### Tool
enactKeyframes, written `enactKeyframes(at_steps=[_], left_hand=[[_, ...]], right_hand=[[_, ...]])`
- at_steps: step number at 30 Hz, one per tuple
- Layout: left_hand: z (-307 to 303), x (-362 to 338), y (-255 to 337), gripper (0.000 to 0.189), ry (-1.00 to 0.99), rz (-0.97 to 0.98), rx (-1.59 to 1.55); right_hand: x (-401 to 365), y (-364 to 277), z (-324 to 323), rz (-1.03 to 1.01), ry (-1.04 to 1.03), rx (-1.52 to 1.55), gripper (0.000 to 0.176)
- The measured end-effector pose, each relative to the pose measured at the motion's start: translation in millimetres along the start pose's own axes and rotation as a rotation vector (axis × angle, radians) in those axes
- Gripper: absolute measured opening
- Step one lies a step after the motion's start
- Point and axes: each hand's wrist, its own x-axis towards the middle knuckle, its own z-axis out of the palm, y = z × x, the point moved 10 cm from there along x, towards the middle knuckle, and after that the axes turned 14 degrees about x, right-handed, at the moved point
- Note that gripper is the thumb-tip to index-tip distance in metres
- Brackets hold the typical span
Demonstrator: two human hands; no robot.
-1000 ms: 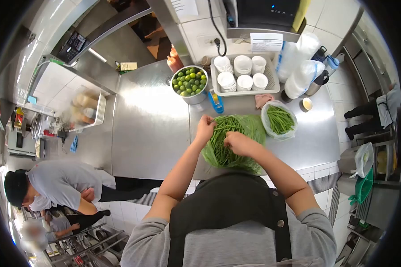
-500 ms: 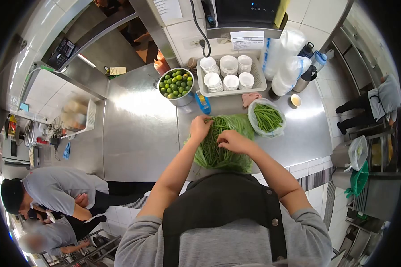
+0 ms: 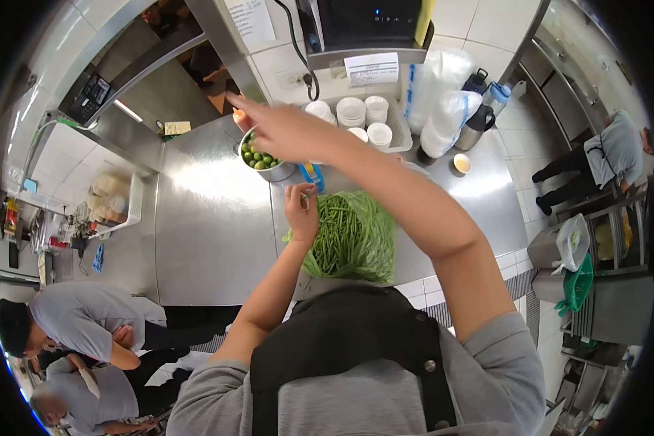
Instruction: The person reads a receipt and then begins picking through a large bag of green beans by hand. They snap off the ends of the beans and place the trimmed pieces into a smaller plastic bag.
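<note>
A green plastic bag (image 3: 379, 232) lies open on the steel counter, with a heap of long green beans (image 3: 336, 231) in it. At the bag's upper left edge, my left hand (image 3: 301, 216) is closed in a pinch on a short piece that looks like a green bean. My right arm reaches across the counter. My right hand (image 3: 276, 131) is in the air over a metal pot (image 3: 275, 173) of limes (image 3: 258, 158), its index finger stretched out, slightly blurred, and holding nothing I can see. Behind the bag is a blue tape dispenser (image 3: 312, 174).
A white basket (image 3: 398, 131) holds stacked white cups (image 3: 351, 110). Plastic-wrapped stacks (image 3: 445, 120), a thermos (image 3: 475, 127) and a small cup (image 3: 461, 164) stand at right. An orange-capped bottle (image 3: 240, 118) is behind the pot. Co-workers stand at left (image 3: 87, 316) and right (image 3: 618, 149).
My right hand has left the beans and swung up and left over the lime pot. My left hand has lifted slightly from the beans. My right forearm now hides the smaller bag of beans.
</note>
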Motion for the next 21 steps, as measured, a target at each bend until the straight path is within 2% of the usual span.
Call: enactKeyframes(at_steps=[1, 2, 3, 4, 5, 7, 8, 9, 11, 13, 15, 17, 21], left_hand=[[4, 4, -2, 0.007, -0.018, -0.067, -0.051], [9, 8, -4, 0.006, -0.037, -0.135, -0.100], [13, 9, -9, 0.006, -0.060, -0.208, -0.146], [18, 13, -19, 0.008, 0.017, -0.111, -0.169], [24, 16, -32, 0.009, -0.013, -0.221, -0.305], [28, 13, -44, 0.011, -0.063, -0.450, -0.584], [24, 5, -48, 0.012, -0.108, -0.625, -0.700], [13, 5, -46, 0.012, -0.090, -0.651, -0.770], [-4, 8, -48, 0.012, -0.044, -0.692, -0.908], [-25, 18, -46, 0.011, 0.006, -0.661, -0.860], [-48, 32, -32, 0.010, 0.022, -0.612, -0.825], [-64, 45, -12, 0.010, 0.038, -0.535, -0.812], [-87, 53, 18, 0.012, 0.011, -0.479, -0.714]], right_hand=[[37, -35, -7, -0.129, 0.027, -0.088, 0.083], [77, -61, -11, -0.148, 0.030, -0.113, 0.087], [104, -89, -23, -0.208, 0.124, -0.189, 0.089], [137, -103, -23, -0.158, 0.079, -0.193, 0.089], [158, -111, -23, -0.103, 0.030, -0.196, 0.089], [161, -126, -20, -0.088, -0.047, -0.049, 0.086], [153, -127, -15, -0.135, -0.043, -0.065, 0.085], [137, -125, -6, -0.228, -0.059, -0.061, 0.083], [88, -99, 11, -0.300, -0.121, 0.006, 0.079], [41, -45, 29, -0.112, -0.237, -0.106, 0.073], [7, 11, 29, 0.042, -0.176, 0.106, 0.060], [-14, 61, 15, 0.089, 0.045, 0.269, 0.043], [-38, 69, 21, 0.154, 0.100, 0.422, 0.027]])
